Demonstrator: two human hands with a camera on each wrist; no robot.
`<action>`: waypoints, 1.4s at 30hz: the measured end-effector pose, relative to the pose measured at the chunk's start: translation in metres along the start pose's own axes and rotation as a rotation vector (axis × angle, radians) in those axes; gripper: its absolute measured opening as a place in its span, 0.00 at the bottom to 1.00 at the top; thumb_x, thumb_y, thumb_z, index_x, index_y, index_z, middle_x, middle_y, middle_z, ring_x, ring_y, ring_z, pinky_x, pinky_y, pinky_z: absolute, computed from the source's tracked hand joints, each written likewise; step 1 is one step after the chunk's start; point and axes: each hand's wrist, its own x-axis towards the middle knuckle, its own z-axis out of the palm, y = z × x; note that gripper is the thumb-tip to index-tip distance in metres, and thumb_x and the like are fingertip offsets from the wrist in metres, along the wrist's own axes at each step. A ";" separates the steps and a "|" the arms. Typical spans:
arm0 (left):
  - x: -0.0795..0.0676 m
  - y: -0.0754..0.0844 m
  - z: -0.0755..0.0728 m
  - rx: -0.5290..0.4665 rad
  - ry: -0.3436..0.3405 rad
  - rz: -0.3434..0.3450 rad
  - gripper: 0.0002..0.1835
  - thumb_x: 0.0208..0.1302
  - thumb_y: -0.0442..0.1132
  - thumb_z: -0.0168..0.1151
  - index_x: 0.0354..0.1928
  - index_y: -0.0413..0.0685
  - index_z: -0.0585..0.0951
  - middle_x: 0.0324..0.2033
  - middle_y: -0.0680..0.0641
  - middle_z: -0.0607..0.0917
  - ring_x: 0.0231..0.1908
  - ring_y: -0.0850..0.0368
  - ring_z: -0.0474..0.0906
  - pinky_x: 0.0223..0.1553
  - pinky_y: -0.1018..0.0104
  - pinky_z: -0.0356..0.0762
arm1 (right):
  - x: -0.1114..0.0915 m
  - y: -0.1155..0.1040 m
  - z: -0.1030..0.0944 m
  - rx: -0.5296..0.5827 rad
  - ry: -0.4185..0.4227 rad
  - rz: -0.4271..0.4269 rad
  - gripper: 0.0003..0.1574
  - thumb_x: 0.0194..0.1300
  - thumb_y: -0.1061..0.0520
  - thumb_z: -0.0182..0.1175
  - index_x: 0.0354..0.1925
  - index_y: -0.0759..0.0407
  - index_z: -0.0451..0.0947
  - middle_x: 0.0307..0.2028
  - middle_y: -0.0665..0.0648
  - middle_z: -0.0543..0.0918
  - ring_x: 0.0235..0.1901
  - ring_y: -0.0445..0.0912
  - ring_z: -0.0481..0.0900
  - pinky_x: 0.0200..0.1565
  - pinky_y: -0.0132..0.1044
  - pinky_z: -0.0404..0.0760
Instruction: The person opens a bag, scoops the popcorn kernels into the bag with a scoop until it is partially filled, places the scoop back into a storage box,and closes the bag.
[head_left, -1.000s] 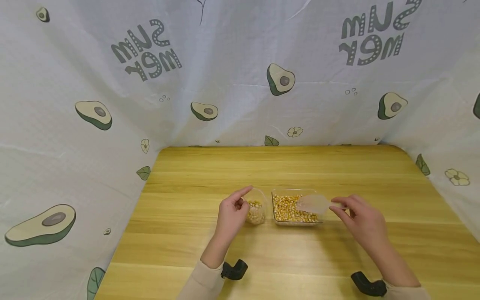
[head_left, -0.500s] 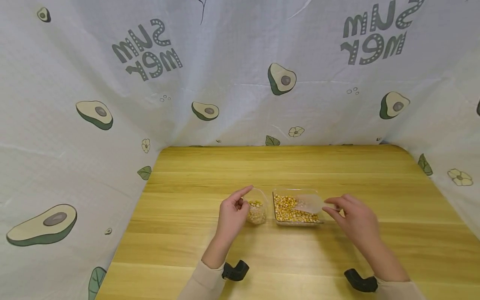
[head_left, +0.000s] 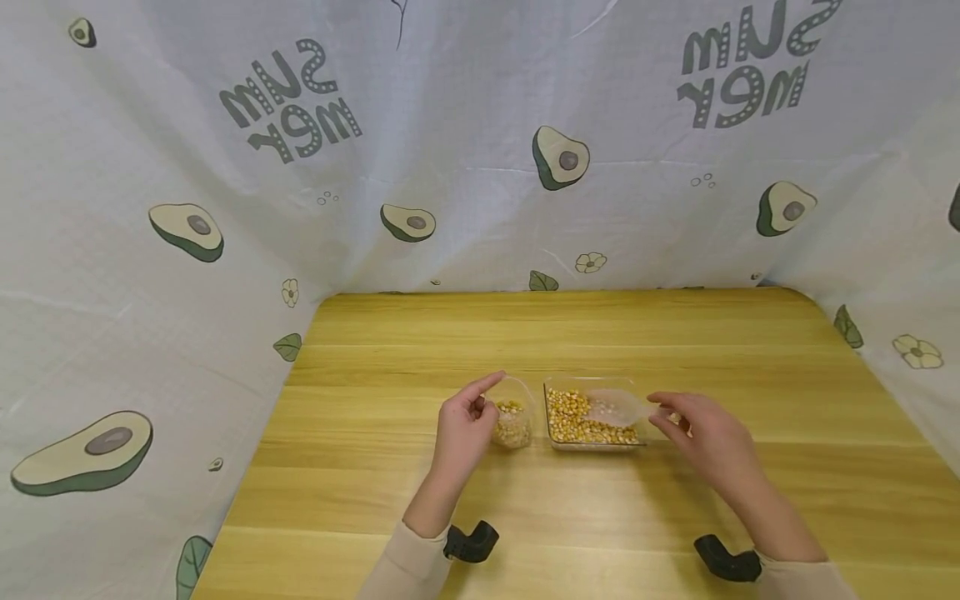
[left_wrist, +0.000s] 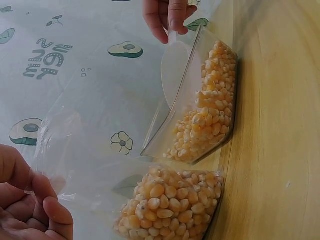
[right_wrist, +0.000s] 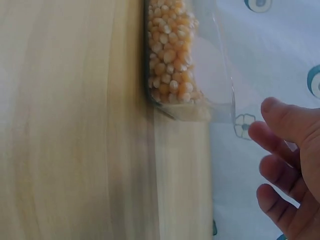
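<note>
The left hand's (head_left: 467,423) fingers pinch the mouth of a clear bag (left_wrist: 90,165) of corn kernels on the bench (head_left: 420,333), just left of a clear container (head_left: 596,447) of kernels (head_left: 566,412). At its right, the right hand's (head_left: 712,435) thumb and fingers pinch a translucent scoop (head_left: 613,407), its blade reaching inside.

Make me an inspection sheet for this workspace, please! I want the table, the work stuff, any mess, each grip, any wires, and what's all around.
Surface: table with a wood-grain top.
Job's things: clear tub holding yellow corn kernels; clear bag beside it, also holding kernels; whitish scoop dipping into the tub.
Clutter: nothing seen.
Left grip: pinches the bag's upper edge.
Right grip: pinches the scoop's handle.
Cables: nothing seen.
Surroundings: white curtain printed with avocados, leaves, flowers and grey lettering.
</note>
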 end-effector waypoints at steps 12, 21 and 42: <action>0.002 0.001 -0.001 -0.008 -0.003 0.002 0.25 0.65 0.26 0.50 0.59 0.54 0.83 0.24 0.51 0.68 0.16 0.65 0.54 0.17 0.78 0.54 | 0.000 0.006 0.007 -0.038 0.164 -0.129 0.14 0.50 0.52 0.75 0.36 0.53 0.88 0.27 0.47 0.84 0.23 0.38 0.73 0.21 0.27 0.68; 0.002 0.000 -0.001 -0.008 0.004 0.016 0.26 0.65 0.25 0.50 0.59 0.54 0.84 0.24 0.51 0.69 0.17 0.65 0.54 0.17 0.77 0.54 | 0.000 0.000 0.018 -0.012 0.195 -0.090 0.25 0.60 0.35 0.62 0.33 0.53 0.89 0.30 0.49 0.81 0.23 0.42 0.73 0.21 0.27 0.66; 0.000 -0.001 -0.002 -0.033 0.003 -0.006 0.25 0.66 0.26 0.50 0.59 0.54 0.83 0.23 0.51 0.69 0.16 0.65 0.54 0.17 0.78 0.55 | -0.002 -0.015 0.035 0.040 0.070 0.114 0.14 0.50 0.56 0.77 0.37 0.56 0.90 0.33 0.53 0.80 0.27 0.42 0.69 0.24 0.31 0.64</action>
